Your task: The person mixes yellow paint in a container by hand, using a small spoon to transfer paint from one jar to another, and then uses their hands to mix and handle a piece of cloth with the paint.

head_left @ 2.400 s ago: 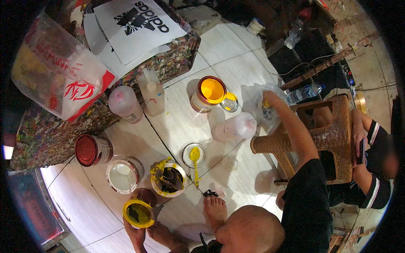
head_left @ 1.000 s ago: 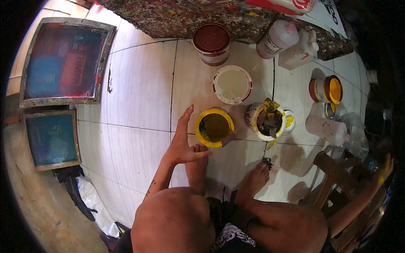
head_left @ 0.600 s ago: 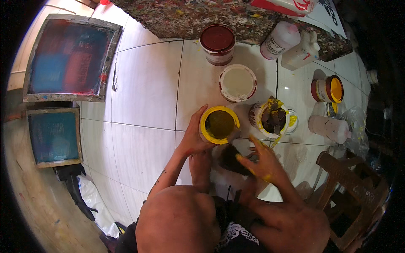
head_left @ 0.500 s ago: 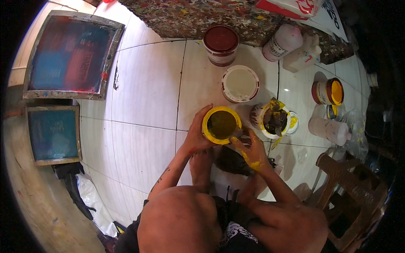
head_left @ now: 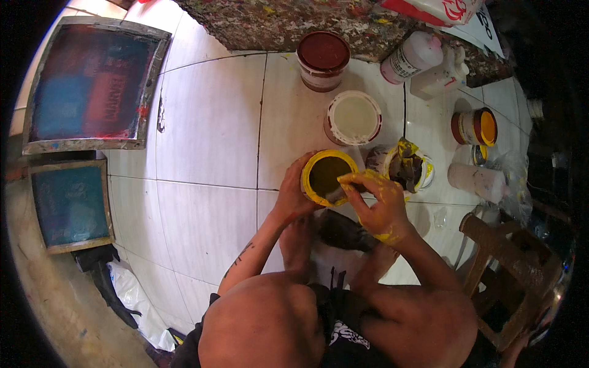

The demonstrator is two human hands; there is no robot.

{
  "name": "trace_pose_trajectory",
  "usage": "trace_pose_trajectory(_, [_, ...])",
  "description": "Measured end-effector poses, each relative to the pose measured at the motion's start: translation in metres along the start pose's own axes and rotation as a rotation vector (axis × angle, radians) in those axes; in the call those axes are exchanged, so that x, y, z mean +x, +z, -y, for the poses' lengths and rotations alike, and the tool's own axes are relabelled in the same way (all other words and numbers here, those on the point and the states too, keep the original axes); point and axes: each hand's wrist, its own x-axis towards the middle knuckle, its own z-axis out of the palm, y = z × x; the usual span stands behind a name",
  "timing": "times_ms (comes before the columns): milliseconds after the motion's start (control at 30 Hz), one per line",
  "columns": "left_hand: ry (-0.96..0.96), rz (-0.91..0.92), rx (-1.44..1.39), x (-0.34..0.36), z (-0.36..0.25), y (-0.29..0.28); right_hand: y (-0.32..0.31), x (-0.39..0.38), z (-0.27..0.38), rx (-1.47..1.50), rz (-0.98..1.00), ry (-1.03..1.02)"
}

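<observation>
The right hand's (head_left: 380, 202) fingers are drawn together at the four-o'clock side of the yellow-rimmed tub (head_left: 328, 154), reaching over its rim; I cannot tell whether they pinch anything. The left hand (head_left: 291, 190) curves around the tub's outer wall from seven to ten o'clock, steadying it above the feet.

Work at the tub seems under way rather than finished: it stands open with dark olive contents, while yellow smears coat its rim and the right hand. Whether the contents are evenly mixed cannot be judged. At three o'clock, just beside the hand, a second tub (head_left: 375, 158) is open, brown scraps (head_left: 408, 165) heaped over its mouth. The red-lidded pail (head_left: 323, 55) at twelve is still covered.

For room, the second tub and the white-rimmed pail (head_left: 333, 126) at one o'clock crowd the right side, and a stool (head_left: 481, 236) limits four o'clock. A paint-crusted block (head_left: 307, 18) edges twelve. The widest stretch of white floor tiles (head_left: 208, 135) runs toward nine, as far as two framed screens (head_left: 92, 86).
</observation>
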Motion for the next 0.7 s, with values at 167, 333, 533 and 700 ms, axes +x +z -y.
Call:
trace_pose_trajectory(167, [0.159, 0.002, -0.004, 0.0, 0.004, -0.002, 0.022, 0.024, -0.009, -0.119, 0.01, -0.077])
trace_pose_trajectory(333, [0.142, -0.005, 0.009, -0.001, 0.006, 0.0, 0.053, 0.03, -0.044, -0.203, 0.342, -0.104])
trace_pose_trajectory(533, [0.168, -0.012, 0.001, 0.0, 0.009, 0.003, 0.065, 0.05, -0.045, -0.187, 0.427, 0.133])
trace_pose_trajectory(700, [0.312, -0.065, 0.02, -0.001, 0.014, 0.005, 0.038, 0.037, -0.015, -0.527, 0.465, 0.021])
